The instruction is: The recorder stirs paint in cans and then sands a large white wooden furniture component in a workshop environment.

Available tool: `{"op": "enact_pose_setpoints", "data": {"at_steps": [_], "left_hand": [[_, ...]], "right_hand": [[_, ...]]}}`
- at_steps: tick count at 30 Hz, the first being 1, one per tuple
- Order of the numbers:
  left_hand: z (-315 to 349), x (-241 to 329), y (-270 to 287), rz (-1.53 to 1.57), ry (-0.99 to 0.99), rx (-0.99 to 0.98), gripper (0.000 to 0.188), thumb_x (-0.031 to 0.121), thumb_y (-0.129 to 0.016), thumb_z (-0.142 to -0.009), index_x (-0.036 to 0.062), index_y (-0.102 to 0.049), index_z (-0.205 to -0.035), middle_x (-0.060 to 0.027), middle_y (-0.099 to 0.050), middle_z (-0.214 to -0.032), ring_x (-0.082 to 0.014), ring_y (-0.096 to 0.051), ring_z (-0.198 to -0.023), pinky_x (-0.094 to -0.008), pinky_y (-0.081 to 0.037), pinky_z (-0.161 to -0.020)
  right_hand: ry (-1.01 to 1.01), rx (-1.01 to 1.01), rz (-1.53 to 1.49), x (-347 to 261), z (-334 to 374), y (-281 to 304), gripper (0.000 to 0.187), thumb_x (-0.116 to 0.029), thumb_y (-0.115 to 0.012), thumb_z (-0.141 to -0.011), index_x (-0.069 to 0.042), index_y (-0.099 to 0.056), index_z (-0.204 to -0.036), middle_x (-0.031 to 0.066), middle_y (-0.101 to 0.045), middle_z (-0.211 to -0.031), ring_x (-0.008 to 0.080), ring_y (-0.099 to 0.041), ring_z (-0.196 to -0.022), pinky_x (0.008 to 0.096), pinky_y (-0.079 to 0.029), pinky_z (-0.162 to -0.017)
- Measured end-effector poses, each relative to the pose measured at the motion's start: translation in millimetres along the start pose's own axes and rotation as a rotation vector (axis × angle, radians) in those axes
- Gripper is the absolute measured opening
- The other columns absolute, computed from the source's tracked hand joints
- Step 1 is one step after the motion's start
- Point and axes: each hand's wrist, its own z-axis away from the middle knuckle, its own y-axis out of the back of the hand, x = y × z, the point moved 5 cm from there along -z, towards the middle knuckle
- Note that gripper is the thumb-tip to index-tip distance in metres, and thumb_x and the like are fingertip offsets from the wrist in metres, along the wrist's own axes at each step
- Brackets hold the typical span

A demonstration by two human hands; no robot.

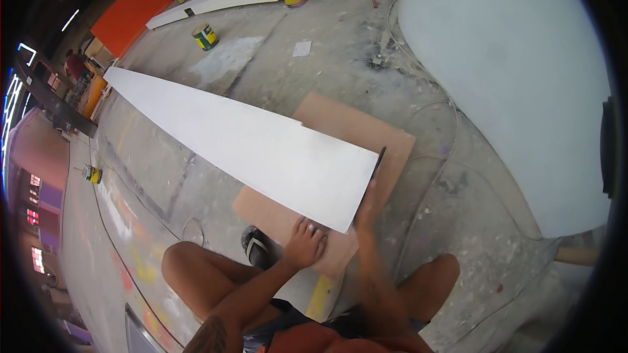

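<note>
Where left hand rests: white board.

A single view comes from the head, looking steeply down over the person's own knees onto the concrete floor from close above. It faces forward along the long white board, whose near end lies just below the lens (both forearms enter from the lower edge). The fisheye bends straight edges near the rim, and the far floor with paint cans fills the top edge.
</note>
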Motion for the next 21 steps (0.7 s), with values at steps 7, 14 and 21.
{"op": "enact_pose_setpoints", "data": {"at_steps": [7,14,21], "left_hand": [[8,-6,2,-0.034,0.023,-0.016,0.02,0.018,-0.063,-0.089,0.0017,-0.063,-0.1,-0.022,-0.06,-0.106,-0.0403,-0.054,-0.113,-0.0568,-0.036,-0.108],[8,-6,-1,-0.031,0.008,-0.018,0.022,0.019,-0.064,-0.088,0.0006,-0.062,-0.101,-0.0215,-0.06,-0.106,-0.0395,-0.053,-0.114,-0.0568,-0.036,-0.108],[6,-5,7,-0.03,0.005,0.016,0.022,0.019,-0.064,-0.088,0.0007,-0.062,-0.101,-0.0214,-0.06,-0.106,-0.0397,-0.053,-0.115,-0.057,-0.036,-0.108]], "right_hand": [[-0.052,0.302,-0.499,21,84,-38,0.067,-0.05,-0.035,-0.108,0.007,-0.039,-0.144,0.0166,-0.054,-0.134,0.0229,-0.054,-0.121,0.0363,-0.043,-0.105],[-0.153,-0.03,-0.226,-40,13,-29,0.065,-0.045,-0.028,-0.11,0.004,-0.029,-0.153,0.0148,-0.033,-0.157,0.0227,-0.036,-0.142,0.037,-0.027,-0.119],[0.233,0.066,0.3,-73,59,-56,0.069,-0.045,-0.031,-0.109,0.008,-0.026,-0.151,0.018,-0.041,-0.148,0.025,-0.043,-0.134,0.0348,-0.032,-0.115]]}}
